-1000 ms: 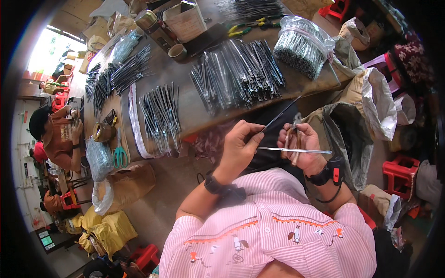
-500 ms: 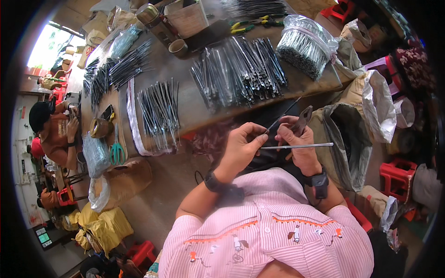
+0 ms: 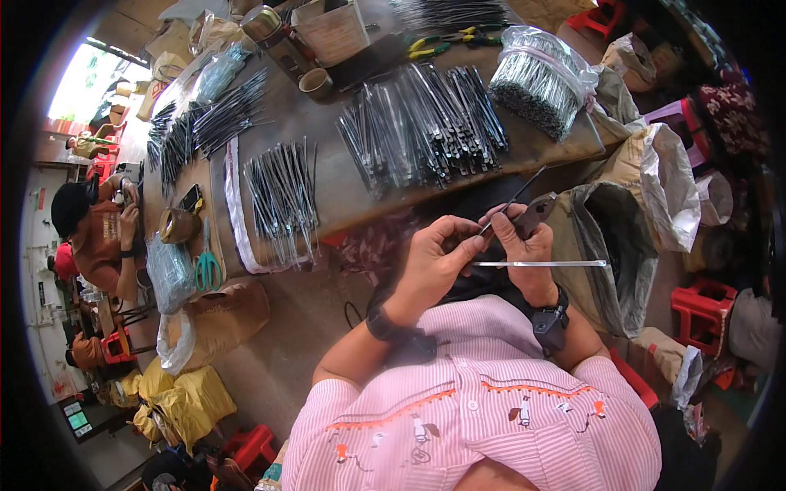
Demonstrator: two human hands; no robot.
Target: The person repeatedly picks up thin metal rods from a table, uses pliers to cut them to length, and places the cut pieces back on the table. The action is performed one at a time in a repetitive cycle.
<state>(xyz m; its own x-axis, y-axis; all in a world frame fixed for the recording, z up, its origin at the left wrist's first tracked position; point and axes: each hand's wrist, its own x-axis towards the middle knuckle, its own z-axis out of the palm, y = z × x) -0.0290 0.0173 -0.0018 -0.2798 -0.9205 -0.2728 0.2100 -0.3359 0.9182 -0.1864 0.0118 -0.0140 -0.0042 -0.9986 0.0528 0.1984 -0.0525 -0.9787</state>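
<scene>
In front of my chest, my left hand [image 3: 442, 255] pinches a thin dark metal strip [image 3: 524, 187] that slants up to the right. A silver metal strip [image 3: 557, 263] sticks out level to the right below my fingers, apparently from the left hand too; its held end is hidden. My right hand [image 3: 526, 250] is closed around pliers with dark jaws [image 3: 536, 213], their handles mostly covered by the palm. Its thumb and fingertips meet the left fingertips at the dark strip. On the table beyond lie bundles of similar strips [image 3: 426, 127] and a smaller bundle [image 3: 282, 192].
A plastic-wrapped bundle [image 3: 540, 82] stands at the table's right corner. Yellow-handled pliers [image 3: 430, 49], a paper cup [image 3: 314, 83] and green scissors [image 3: 208, 266] lie about. An open sack [image 3: 610, 254] stands right of my hands. Another person [image 3: 98, 229] works at the left.
My right hand has come in against the left fingertips, its fingers now at the dark strip. Both strips have shifted slightly right, and the pliers' jaws now tilt further to the right.
</scene>
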